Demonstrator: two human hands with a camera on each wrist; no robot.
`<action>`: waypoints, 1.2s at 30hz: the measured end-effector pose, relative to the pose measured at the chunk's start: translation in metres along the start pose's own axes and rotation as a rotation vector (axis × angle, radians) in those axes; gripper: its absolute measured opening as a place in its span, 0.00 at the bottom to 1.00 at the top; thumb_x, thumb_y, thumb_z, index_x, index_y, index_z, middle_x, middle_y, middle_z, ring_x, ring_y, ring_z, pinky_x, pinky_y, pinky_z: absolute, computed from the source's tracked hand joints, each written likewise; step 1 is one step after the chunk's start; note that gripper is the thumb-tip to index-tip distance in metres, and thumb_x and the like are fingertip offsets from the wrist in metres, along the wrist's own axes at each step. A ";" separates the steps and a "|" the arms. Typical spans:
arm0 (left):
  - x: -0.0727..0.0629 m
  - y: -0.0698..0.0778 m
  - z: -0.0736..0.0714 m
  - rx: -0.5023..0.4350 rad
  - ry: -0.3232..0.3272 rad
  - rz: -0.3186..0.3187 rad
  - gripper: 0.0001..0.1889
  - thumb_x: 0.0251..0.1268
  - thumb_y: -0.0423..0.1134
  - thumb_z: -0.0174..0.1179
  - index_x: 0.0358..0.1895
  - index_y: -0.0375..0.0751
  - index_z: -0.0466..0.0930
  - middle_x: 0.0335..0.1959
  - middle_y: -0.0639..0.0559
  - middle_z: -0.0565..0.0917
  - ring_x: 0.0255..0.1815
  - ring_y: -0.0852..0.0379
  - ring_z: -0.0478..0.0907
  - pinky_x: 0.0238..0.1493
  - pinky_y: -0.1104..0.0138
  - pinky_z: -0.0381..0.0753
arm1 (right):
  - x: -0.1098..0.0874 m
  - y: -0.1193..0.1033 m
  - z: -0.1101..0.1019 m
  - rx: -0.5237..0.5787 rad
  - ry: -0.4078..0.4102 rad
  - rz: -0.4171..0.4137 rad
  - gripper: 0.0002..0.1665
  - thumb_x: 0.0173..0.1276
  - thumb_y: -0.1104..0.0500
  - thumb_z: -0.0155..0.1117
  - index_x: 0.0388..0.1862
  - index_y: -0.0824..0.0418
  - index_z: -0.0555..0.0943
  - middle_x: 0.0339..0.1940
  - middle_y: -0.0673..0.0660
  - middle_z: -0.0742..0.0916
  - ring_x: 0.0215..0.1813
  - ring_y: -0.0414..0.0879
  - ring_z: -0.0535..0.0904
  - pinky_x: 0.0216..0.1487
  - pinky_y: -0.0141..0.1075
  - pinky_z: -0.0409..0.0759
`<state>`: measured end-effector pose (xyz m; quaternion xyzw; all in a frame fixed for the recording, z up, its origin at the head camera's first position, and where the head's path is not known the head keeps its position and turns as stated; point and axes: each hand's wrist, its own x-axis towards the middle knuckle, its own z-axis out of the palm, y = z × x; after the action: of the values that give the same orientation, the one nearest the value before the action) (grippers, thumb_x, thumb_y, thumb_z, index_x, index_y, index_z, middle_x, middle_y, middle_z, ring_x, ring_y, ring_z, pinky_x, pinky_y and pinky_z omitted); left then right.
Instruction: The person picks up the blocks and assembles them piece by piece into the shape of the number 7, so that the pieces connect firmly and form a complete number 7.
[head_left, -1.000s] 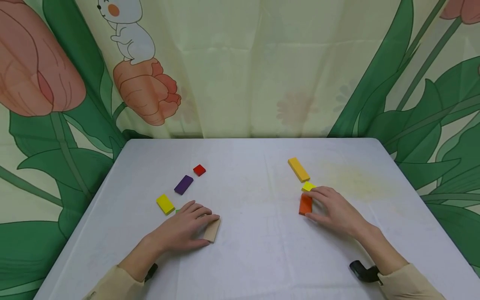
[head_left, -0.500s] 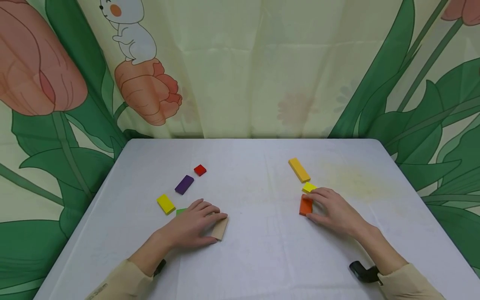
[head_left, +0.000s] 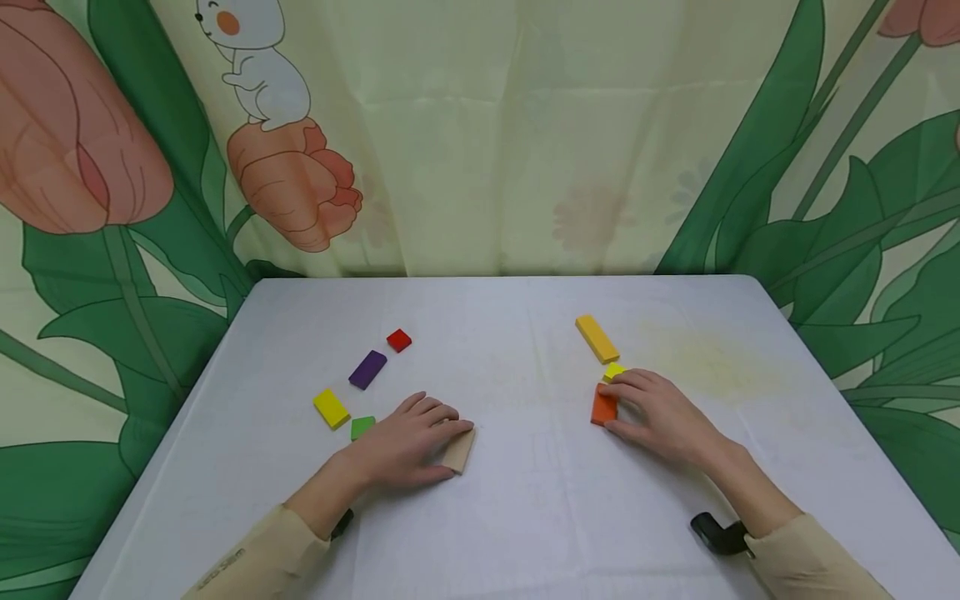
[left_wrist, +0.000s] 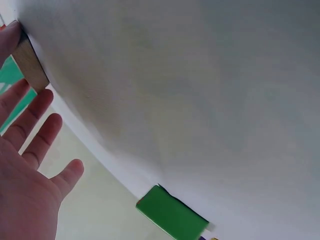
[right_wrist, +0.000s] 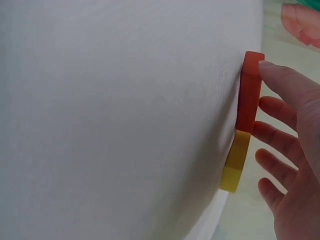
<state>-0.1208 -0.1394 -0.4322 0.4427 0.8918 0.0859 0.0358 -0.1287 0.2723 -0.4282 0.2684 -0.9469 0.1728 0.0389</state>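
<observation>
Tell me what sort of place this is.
Probably an indoor corner set up for tabletop play or filming, though the wider room is out of view. The signs: a white table, a cloth printed with tulips hanging behind it, and small coloured blocks on top.

A tulip-print curtain (head_left: 465, 167) hangs behind the white-covered table (head_left: 525, 525).

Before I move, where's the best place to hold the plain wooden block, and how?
I'd pinch the plain wooden block by its near and far ends, coming from the near left, as your left hand does. It appears to lie flat, no other block touches either end, and the green block lies just beyond that path.
</observation>
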 end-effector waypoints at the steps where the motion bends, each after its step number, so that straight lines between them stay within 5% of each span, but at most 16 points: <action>1: 0.001 0.000 0.000 0.001 0.000 0.001 0.33 0.65 0.55 0.67 0.71 0.49 0.72 0.63 0.55 0.77 0.66 0.52 0.68 0.74 0.47 0.58 | 0.001 0.000 0.000 0.004 0.001 -0.007 0.27 0.61 0.55 0.78 0.59 0.61 0.84 0.55 0.58 0.84 0.62 0.60 0.74 0.64 0.58 0.71; 36: 0.031 0.042 0.002 0.004 -0.082 0.011 0.33 0.66 0.58 0.66 0.71 0.53 0.73 0.63 0.57 0.77 0.66 0.55 0.68 0.74 0.48 0.56 | 0.049 -0.024 0.016 -0.005 -0.009 -0.120 0.25 0.63 0.53 0.76 0.57 0.62 0.84 0.54 0.57 0.83 0.60 0.56 0.75 0.65 0.55 0.70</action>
<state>-0.1067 -0.0896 -0.4256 0.4507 0.8874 0.0664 0.0708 -0.1582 0.2235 -0.4281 0.3256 -0.9296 0.1667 0.0456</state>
